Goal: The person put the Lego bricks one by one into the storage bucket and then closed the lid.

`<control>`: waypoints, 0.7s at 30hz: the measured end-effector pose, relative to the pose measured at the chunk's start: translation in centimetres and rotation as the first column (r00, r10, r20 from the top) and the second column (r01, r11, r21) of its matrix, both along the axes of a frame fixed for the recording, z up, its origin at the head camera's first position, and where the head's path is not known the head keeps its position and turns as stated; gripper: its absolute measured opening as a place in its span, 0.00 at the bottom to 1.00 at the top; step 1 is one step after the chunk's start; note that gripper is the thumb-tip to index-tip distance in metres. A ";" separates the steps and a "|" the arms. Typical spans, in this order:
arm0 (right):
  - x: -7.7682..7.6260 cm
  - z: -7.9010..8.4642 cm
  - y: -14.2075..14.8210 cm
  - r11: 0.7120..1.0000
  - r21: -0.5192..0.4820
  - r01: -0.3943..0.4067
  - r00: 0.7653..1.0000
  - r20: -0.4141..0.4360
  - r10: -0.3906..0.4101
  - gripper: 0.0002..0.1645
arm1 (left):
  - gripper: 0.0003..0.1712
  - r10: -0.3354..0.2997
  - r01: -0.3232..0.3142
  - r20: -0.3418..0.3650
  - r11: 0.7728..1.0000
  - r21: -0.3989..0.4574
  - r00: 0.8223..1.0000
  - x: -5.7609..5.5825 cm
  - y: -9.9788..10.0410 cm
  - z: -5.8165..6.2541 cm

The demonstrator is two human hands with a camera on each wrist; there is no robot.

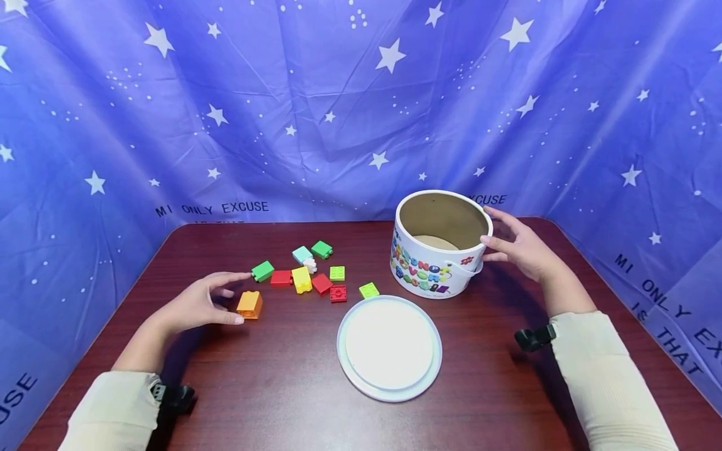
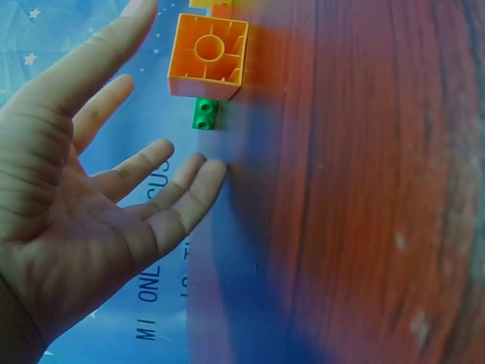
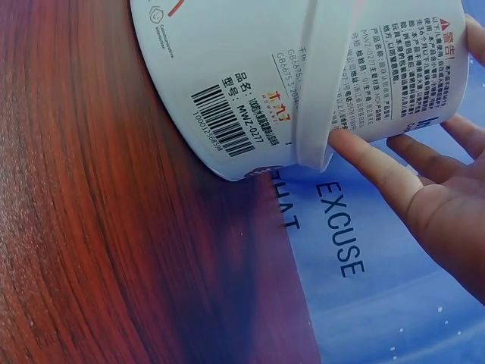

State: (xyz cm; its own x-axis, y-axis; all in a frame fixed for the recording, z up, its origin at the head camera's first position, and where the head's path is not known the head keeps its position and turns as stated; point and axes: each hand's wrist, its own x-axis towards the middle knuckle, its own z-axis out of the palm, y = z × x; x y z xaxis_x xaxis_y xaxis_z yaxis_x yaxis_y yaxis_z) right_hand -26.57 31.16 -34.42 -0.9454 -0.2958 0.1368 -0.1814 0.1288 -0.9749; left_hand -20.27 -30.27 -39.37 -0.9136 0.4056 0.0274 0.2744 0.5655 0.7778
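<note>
On the left of the table, my left hand point(image 1: 194, 304) is spread around an orange block point(image 1: 249, 305), thumb on the near side and fingers beyond it. The left wrist view shows the block point(image 2: 208, 53) with its hollow underside facing the camera, apart from the loosely spread fingers point(image 2: 201, 193). At the right, my right hand point(image 1: 521, 247) touches the side of a white, letter-printed bucket point(image 1: 420, 269), its thumb by the rim. One fairly straight finger point(image 3: 379, 167) reaches the bucket's white handle point(image 3: 318, 98) in the right wrist view. The bucket stands upright, uncovered, its visible floor bare.
Several blocks lie scattered mid-table, including a green block point(image 1: 262, 271), a yellow block point(image 1: 301, 280), a red block point(image 1: 322, 284) and a lime block point(image 1: 369, 290). A round white lid point(image 1: 389, 347) lies in front of the bucket. A starry blue curtain point(image 1: 338, 125) hangs behind the table.
</note>
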 end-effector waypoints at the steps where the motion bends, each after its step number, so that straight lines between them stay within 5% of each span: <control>1: 0.1 0.0 0.0 1.000 0.002 -0.001 1.000 0.000 0.001 0.44 | 0.48 0.002 -0.002 0.019 1.000 0.009 1.000 -0.1 0.0 -0.1; 8: 0.3 0.1 -0.1 1.000 0.014 -0.003 1.000 0.002 0.003 0.44 | 0.45 -0.015 0.012 0.089 0.999 0.040 0.996 -0.8 0.3 -0.7; 21: 0.2 0.2 -0.2 0.999 0.040 -0.003 1.000 0.002 0.003 0.44 | 0.33 0.045 -0.045 0.074 0.999 0.002 0.996 -1.6 0.1 -1.4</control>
